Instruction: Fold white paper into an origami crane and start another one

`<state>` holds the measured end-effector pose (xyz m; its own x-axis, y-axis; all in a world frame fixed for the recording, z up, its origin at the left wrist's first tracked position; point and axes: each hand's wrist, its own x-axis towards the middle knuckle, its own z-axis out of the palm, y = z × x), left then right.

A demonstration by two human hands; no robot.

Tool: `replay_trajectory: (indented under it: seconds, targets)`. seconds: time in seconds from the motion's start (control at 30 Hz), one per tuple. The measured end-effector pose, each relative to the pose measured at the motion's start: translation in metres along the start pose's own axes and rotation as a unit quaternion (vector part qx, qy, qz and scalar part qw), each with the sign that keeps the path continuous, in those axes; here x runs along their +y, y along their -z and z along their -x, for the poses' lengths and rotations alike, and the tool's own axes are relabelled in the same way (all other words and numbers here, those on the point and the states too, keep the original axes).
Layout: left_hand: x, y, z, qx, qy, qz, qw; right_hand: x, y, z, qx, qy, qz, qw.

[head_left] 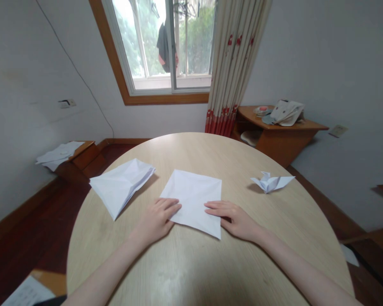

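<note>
A square white sheet of paper (194, 194) lies flat near the front middle of a round light-wood table (198, 263). My left hand (158, 219) rests on the sheet's near left corner, fingers stretched flat. My right hand (234, 216) lies on the near right edge of the sheet, fingers also flat and pointing left. A stack of white sheets with a creased top sheet (121, 185) sits to the left. A small folded paper bird (271, 182) stands on the table to the right.
A window and a flowered curtain (234, 63) are behind the table. A wooden corner shelf (276, 131) at the right holds a bag and small items. Papers (59, 155) lie on a low wooden ledge at the left. Dark wooden floor surrounds the table.
</note>
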<state>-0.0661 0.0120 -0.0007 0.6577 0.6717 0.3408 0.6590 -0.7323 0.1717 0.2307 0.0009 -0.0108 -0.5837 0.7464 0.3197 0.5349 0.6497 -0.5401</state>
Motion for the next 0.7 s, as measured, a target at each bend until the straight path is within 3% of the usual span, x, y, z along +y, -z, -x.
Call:
replay_trajectory:
  seconds: [0.1, 0.37, 0.7]
  targets:
    - [-0.001, -0.004, 0.001, -0.045, 0.007, 0.015, 0.999, -0.001, -0.001, 0.0, 0.004, 0.004, 0.005, 1.0]
    - [0.002, -0.007, -0.001, -0.102, 0.021, 0.026, 0.994, -0.013, -0.005, 0.0, 0.009, 0.042, 0.046, 0.998]
    - [-0.002, 0.0, -0.005, -0.139, 0.013, 0.083, 0.987, -0.041, -0.012, -0.001, -0.02, 0.104, 0.069, 0.992]
